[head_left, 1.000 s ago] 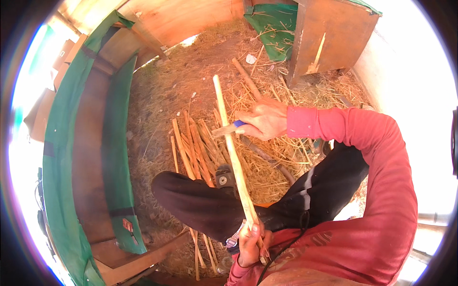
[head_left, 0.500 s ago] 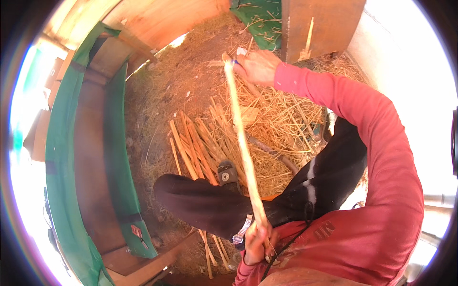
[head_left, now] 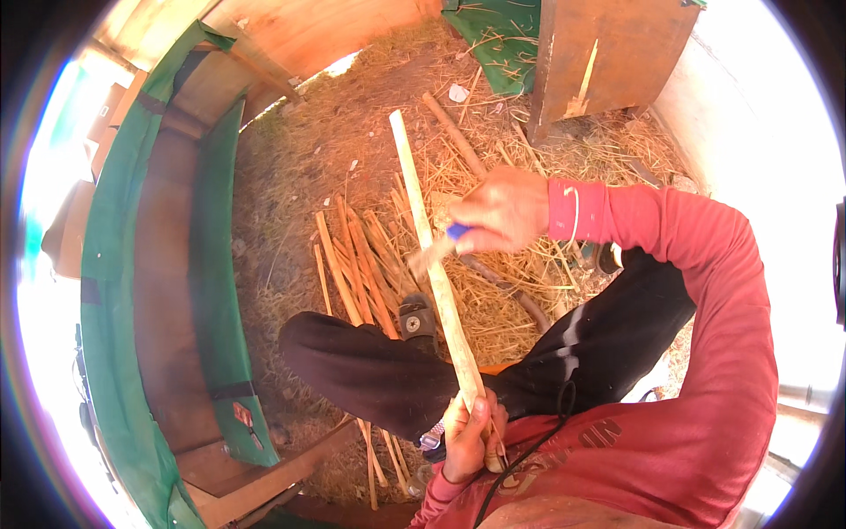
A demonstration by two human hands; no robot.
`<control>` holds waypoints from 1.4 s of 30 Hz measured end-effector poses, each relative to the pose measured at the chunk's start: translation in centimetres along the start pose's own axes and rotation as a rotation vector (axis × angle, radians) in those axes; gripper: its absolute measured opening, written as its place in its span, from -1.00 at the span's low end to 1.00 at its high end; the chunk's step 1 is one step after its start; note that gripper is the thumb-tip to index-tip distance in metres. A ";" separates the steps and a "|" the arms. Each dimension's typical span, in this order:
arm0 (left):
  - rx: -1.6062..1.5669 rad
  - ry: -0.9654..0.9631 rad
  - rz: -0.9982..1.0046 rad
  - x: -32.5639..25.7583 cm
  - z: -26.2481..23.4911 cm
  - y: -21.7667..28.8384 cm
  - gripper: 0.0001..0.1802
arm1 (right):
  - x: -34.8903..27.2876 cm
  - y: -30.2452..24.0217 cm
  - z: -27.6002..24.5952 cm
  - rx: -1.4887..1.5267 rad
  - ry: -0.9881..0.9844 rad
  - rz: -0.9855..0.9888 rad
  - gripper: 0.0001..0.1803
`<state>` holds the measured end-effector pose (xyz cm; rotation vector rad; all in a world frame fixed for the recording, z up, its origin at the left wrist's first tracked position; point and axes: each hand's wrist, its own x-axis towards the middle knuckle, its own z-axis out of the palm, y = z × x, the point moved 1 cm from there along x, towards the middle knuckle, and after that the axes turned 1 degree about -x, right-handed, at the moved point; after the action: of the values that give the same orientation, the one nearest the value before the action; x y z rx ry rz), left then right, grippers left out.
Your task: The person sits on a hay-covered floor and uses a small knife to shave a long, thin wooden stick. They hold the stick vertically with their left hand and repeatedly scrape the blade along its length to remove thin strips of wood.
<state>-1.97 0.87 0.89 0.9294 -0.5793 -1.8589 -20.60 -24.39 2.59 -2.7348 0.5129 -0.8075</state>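
Observation:
A long, pale peeled stick [head_left: 446, 309] slants up and away from my lap. Its near end sits in my left hand [head_left: 470, 434], which is closed round it close to my belly. My right hand [head_left: 507, 210] is wrapped round the blue handle of a knife [head_left: 429, 257]. The blade, a little blurred, lies across the stick about midway up, with the stick's far end standing free beyond it. Most of the handle is hidden in my fingers.
Several peeled wood strips [head_left: 352, 264] lie by my shoe [head_left: 418, 317]. Shavings and straw [head_left: 498, 313] cover the ground, with a brown stick [head_left: 454, 137] farther off. A green-covered wooden frame [head_left: 119, 291] stands left; a brown wooden panel [head_left: 608, 66] stands at the far right.
My right hand and knife have come from the stick's far end toward me, to about its middle. The far end has tipped slightly left; my left hand keeps its grip.

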 end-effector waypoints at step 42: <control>-0.411 -0.083 -0.168 1.5 -2.1 0.5 -0.50 | -0.2 -2.7 1.5 0.057 -0.027 0.143 -0.58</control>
<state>-0.43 -0.67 -0.49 0.6441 -0.1569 -2.0716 -19.20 -21.67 2.11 -2.6182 0.6612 -0.7374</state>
